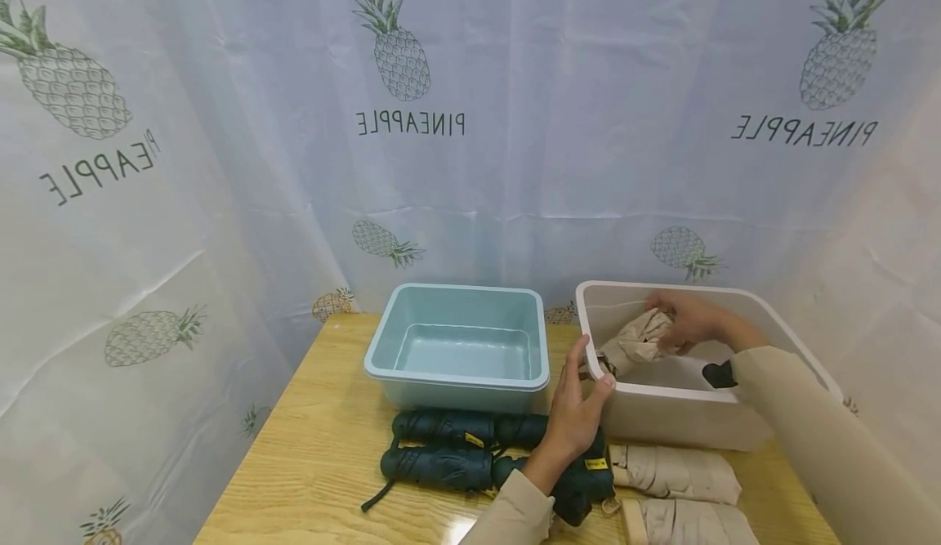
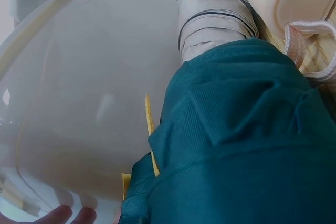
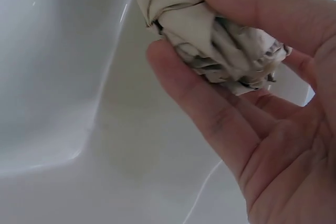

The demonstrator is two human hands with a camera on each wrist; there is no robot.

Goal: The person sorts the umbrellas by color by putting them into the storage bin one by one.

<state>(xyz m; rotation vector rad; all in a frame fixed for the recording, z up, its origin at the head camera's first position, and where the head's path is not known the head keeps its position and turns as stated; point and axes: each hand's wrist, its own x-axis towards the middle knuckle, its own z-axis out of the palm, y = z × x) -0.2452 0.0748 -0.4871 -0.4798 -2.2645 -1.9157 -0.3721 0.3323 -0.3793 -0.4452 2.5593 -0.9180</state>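
Inside the white bin [image 1: 698,416], my right hand [image 1: 687,322] holds a folded beige umbrella [image 1: 634,342] by one end. In the right wrist view, thumb and fingers pinch the umbrella's crumpled fabric [image 3: 210,40]. My left hand [image 1: 573,418] rests against the bin's front left corner, with thumb and forefinger spread at the rim. Its fingertips [image 2: 59,214] touch the outer wall in the left wrist view. Below that hand lie several folded dark teal umbrellas [image 1: 441,467], partly hidden by the wrist. A black object [image 1: 719,375] in the bin is partly covered by my right sleeve.
A light blue bin [image 1: 456,388] with a bare floor stands left of the white one. Two folded beige umbrellas [image 1: 680,473] lie in front of the white bin on the wooden table [image 1: 294,463]. Pineapple-printed curtains [image 1: 515,161] enclose the back and sides.
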